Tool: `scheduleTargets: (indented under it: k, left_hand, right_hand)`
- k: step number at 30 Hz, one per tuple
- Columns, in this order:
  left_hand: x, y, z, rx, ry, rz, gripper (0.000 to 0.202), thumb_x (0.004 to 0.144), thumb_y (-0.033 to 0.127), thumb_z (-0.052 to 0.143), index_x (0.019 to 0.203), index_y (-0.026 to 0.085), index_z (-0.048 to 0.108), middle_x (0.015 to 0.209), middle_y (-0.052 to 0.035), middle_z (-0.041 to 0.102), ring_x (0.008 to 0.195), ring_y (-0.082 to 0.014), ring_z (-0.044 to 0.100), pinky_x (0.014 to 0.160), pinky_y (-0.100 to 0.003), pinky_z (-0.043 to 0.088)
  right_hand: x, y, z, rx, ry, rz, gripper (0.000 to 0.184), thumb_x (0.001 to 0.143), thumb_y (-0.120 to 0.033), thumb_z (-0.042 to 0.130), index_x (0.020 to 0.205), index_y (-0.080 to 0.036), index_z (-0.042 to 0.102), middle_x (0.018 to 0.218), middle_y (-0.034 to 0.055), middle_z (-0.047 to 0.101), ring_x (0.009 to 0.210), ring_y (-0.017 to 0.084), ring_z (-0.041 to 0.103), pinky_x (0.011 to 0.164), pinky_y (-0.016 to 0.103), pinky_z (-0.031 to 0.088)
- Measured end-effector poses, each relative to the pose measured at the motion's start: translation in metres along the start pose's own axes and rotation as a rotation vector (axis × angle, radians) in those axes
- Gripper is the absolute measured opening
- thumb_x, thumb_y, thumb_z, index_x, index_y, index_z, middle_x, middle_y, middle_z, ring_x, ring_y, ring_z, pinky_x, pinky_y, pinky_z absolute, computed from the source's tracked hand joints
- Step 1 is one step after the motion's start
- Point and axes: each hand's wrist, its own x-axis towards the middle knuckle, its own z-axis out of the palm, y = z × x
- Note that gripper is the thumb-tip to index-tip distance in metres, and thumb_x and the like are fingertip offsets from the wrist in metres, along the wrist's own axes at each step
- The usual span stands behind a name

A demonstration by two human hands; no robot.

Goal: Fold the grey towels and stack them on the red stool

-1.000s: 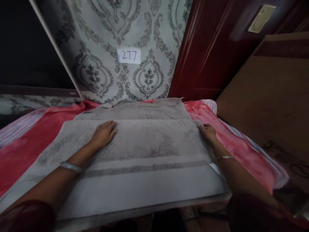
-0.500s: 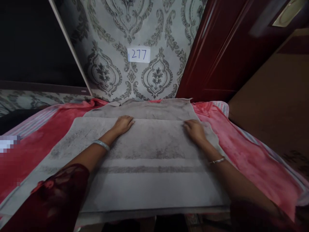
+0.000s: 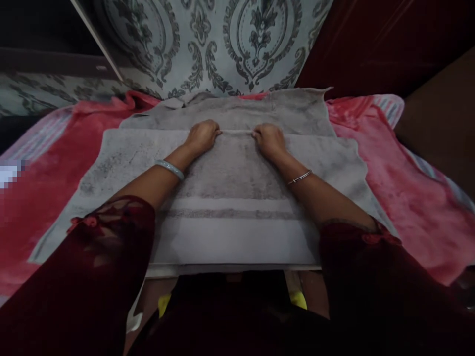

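Note:
A grey towel (image 3: 237, 173) with a darker band across its near part lies spread over the table. Its upper layer ends in a straight edge, beyond which more grey cloth (image 3: 237, 113) reaches towards the wall. My left hand (image 3: 203, 136), with a pale bangle at the wrist, pinches that edge left of the middle. Closed on the same edge, a short way to the right, is my right hand (image 3: 269, 138), wearing a thin silver bracelet. Between the two hands the edge is slightly raised into a ridge.
Red and pink plush cloth (image 3: 411, 158) lies under the towel and shows on both sides. A patterned wall (image 3: 208, 49) stands behind the table. At the far left is a dark screen (image 3: 40, 29); on the right stand a dark red panel (image 3: 356, 44) and a brown box (image 3: 438, 104).
My right hand has moved inward along the towel's edge, closer to the left hand. Both hands now pinch the edge. The view has tilted down, bringing my lap into sight.

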Motion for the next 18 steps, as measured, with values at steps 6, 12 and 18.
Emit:
scheduleTargets:
  k: [6, 12, 18]
  left_hand:
    - [0.019, -0.009, 0.007, 0.039, -0.075, -0.001, 0.034, 0.101, 0.034, 0.040, 0.104, 0.016, 0.068, 0.104, -0.0103, 0.066, 0.108, -0.0253, 0.062, 0.097, -0.040, 0.045]
    - [0.010, -0.013, 0.025, 0.027, -0.078, 0.010, 0.033, 0.100, 0.031, 0.039, 0.109, 0.018, 0.067, 0.110, -0.0109, 0.067, 0.105, -0.0253, 0.062, 0.094, -0.037, 0.046]
    - [0.001, -0.021, 0.013, -0.009, -0.077, 0.034, 0.036, 0.099, 0.034, 0.043, 0.123, 0.014, 0.060, 0.117, -0.0144, 0.064, 0.112, -0.0271, 0.059, 0.101, -0.040, 0.043]
  right_hand:
    - [0.014, 0.012, 0.011, 0.053, -0.076, 0.037, 0.024, 0.098, -0.031, 0.049, 0.100, -0.019, 0.069, 0.102, 0.0110, 0.071, 0.100, 0.027, 0.062, 0.089, 0.039, 0.047]
    - [0.000, 0.014, 0.025, 0.045, -0.059, 0.009, 0.023, 0.099, -0.029, 0.049, 0.109, -0.019, 0.067, 0.114, 0.0128, 0.068, 0.110, 0.028, 0.058, 0.096, 0.039, 0.044]
    - [0.000, 0.017, 0.019, 0.025, -0.079, -0.024, 0.024, 0.100, -0.029, 0.047, 0.110, -0.019, 0.067, 0.112, 0.0119, 0.068, 0.108, 0.027, 0.057, 0.096, 0.039, 0.044]
